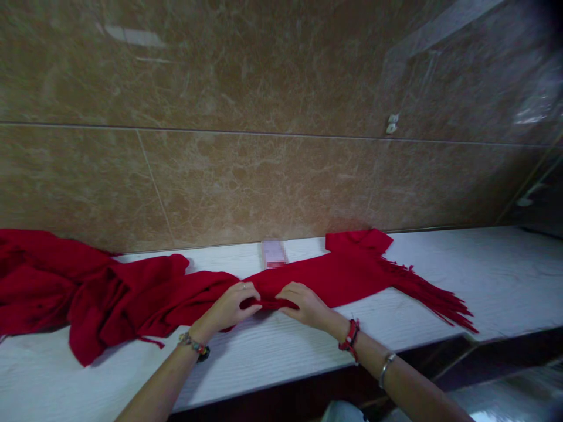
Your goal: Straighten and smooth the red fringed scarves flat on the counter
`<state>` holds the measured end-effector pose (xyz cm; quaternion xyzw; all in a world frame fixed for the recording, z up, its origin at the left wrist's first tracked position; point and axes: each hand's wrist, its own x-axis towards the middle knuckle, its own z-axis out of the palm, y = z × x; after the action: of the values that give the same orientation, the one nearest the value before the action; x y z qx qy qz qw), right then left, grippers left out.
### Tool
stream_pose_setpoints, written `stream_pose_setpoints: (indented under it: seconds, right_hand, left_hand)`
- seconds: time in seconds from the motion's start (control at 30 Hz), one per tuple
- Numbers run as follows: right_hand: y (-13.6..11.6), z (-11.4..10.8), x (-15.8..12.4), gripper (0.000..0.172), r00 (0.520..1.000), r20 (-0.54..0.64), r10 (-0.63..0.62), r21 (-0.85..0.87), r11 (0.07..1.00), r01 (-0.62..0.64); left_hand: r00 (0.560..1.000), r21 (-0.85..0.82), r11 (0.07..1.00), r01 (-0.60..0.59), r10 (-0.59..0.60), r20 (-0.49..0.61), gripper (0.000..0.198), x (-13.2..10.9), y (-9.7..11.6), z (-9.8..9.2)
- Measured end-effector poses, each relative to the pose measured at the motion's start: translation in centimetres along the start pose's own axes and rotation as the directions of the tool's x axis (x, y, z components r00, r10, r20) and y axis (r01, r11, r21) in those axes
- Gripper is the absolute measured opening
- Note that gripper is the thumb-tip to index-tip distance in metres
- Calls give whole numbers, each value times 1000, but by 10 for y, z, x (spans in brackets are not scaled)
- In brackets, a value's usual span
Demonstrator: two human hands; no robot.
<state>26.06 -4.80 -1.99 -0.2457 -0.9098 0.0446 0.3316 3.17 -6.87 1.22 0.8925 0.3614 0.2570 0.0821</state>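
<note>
A long red scarf (352,272) with a fringe lies stretched across a white tabletop (440,264). Its left part is heaped in loose folds, while the right part lies flatter, with fringe strands fanned out at the end. Near the middle of the scarf, my left hand (237,303) pinches the front edge between thumb and fingers. A short way to the right, my right hand (302,303) grips the same edge, thumb underneath and fingers on top. Between the hands the cloth is gathered into a small fold.
A brown marble-patterned tiled wall (264,181) rises behind the table. Against it, just past the scarf, lies a small blurred pinkish-white packet (273,253). A white socket (392,123) sits on the wall. Dark open space shows below the table's front edge.
</note>
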Motion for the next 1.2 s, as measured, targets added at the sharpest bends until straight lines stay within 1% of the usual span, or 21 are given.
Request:
stream_pose_setpoints:
  seconds: [0.1, 0.23, 0.3, 0.37, 0.43, 0.47, 0.53, 0.57, 0.6, 0.67, 0.73, 0.77, 0.83, 0.9, 1.07, 1.2]
  right_hand:
    - [1, 8, 2, 14, 999, -11, -47, -80, 996, 46]
    - [11, 14, -3, 18, 994, -66, -87, -107, 991, 80]
    - [14, 13, -6, 18, 994, -72, -83, -117, 990, 74]
    - [12, 11, -5, 18, 997, -41, -58, -128, 990, 53]
    - [5, 8, 2, 16, 1000, -3, -8, -128, 992, 8]
    - [0, 7, 6, 21, 1000, 7, 20, -122, 992, -19]
    - [-11, 7, 17, 36, 998, 21, 66, -111, 992, -64]
    - [-15, 8, 21, 38, 996, 29, 82, -116, 990, -78]
    - [-19, 10, 25, 35, 995, 39, 94, -125, 988, -88]
    - [-21, 16, 29, 21, 991, 57, 120, -141, 984, -111]
    - [-20, 22, 29, 10, 988, 46, 145, -124, 983, -139]
    - [-18, 25, 28, 7, 987, 34, 154, -107, 983, -150]
    - [-14, 29, 26, 5, 987, 5, 164, -87, 983, -163]
    - [-11, 31, 24, 5, 987, -11, 162, -99, 982, -163]
    - [-10, 30, 25, 8, 988, 15, 156, -172, 973, -152]
    - [-13, 27, 26, 6, 990, 6, 139, -186, 973, -136]
  left_hand:
    - [1000, 7, 1000, -6, 6, 12, 5, 0, -2, 1]
    - [1000, 17, 1000, 3, -3, -4, 7, 0, -6, 1]
    - [1000, 20, 1000, 11, -11, -7, 8, 0, -8, 1]
    - [1000, 27, 1000, 15, -15, -4, 8, -1, -10, 1]
    - [1000, 31, 999, 18, -18, -4, 9, -2, -12, 3]
    - [1000, 34, 999, 22, -21, -9, 9, -2, -12, 3]
    - [999, 38, 999, 32, -31, -17, 9, -2, -13, 3]
    - [999, 40, 998, 38, -38, -20, 9, -3, -13, 3]
    - [999, 41, 998, 46, -45, -23, 9, -3, -14, 3]
    - [998, 42, 997, 62, -62, -22, 9, -3, -14, 1]
    - [998, 39, 997, 69, -69, -4, 6, -4, -13, -1]
    - [998, 37, 997, 67, -68, 12, 6, -4, -13, -2]
    - [997, 34, 998, 61, -62, 37, 13, -5, -11, -3]
    - [998, 30, 998, 54, -55, 35, 16, -6, -9, -4]
    - [998, 43, 998, 55, -54, -33, 22, -6, -5, -6]
    - [997, 118, 991, 66, -61, -46, 25, -5, -1, -7]
